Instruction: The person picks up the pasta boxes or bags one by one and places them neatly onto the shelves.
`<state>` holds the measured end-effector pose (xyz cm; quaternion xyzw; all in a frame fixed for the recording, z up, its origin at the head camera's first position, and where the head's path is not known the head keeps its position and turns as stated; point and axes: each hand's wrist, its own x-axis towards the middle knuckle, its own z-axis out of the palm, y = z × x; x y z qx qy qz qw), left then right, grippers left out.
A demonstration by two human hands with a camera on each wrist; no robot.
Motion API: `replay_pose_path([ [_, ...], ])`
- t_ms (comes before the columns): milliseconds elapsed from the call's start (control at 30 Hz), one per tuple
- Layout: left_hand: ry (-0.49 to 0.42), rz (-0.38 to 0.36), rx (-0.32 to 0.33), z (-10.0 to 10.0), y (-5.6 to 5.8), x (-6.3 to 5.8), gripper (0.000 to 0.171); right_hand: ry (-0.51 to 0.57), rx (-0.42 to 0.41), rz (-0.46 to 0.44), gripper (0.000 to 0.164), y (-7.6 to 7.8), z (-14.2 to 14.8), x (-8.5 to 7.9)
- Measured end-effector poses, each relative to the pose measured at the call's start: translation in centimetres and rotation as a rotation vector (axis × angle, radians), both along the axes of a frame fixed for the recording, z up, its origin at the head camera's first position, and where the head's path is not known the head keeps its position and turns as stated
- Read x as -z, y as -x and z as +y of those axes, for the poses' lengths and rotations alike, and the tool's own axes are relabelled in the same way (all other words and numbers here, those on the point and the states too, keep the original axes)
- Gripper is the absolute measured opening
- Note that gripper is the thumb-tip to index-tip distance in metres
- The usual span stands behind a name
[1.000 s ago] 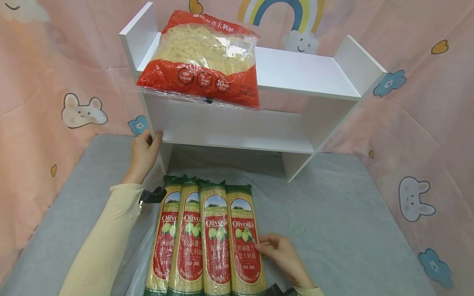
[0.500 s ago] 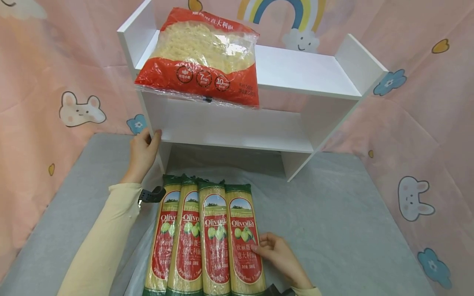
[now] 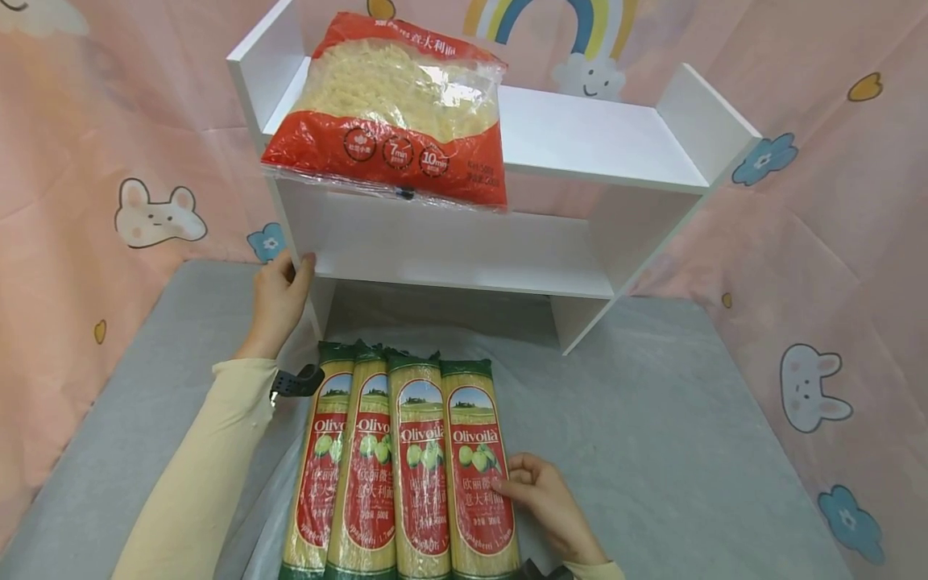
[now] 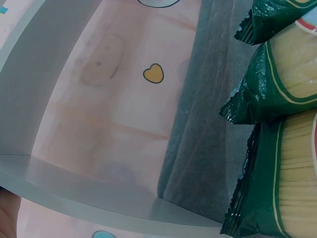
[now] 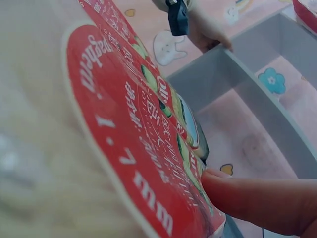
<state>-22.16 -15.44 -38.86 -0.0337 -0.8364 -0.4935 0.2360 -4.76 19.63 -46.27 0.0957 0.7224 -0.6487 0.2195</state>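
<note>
My left hand (image 3: 278, 304) grips the left side panel of the white shelf (image 3: 464, 246), with the thumb on the panel's inner side. My right hand (image 3: 545, 506) holds the right edge of the rightmost spaghetti pack (image 3: 478, 475), thumb on its red label and fingers bent at its side. In the right wrist view that thumb (image 5: 262, 201) touches the label, while the other fingers are hidden. Several spaghetti packs lie side by side on the grey cloth, their green ends (image 4: 262, 178) toward the shelf.
A red bag of pasta (image 3: 395, 113) lies on the upper shelf's left part, overhanging its front edge. Grey cloth (image 3: 623, 451) covers the table right of the packs. A pink patterned curtain (image 3: 834, 266) hangs behind and at both sides.
The head view shifts very slightly. Both hands stay in place, and the packs, shelf and pasta bag have not visibly moved.
</note>
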Motion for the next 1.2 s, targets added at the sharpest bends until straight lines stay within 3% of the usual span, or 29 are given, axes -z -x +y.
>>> replay_pose_path([
  [200, 0.002, -0.005, 0.000, -0.02, 0.02, 0.06, 0.030, 0.004, 0.009, 0.007, 0.034, 0.17, -0.18, 0.27],
  [767, -0.004, 0.011, 0.006, -0.14, 0.30, 0.38, 0.030, 0.123, -0.106, -0.019, 0.055, -0.04, -0.50, -0.12],
  [1200, -0.018, -0.009, 0.015, -0.14, 0.19, 0.32, 0.033, 0.207, -0.080, -0.015, 0.058, -0.50, -0.59, 0.38],
])
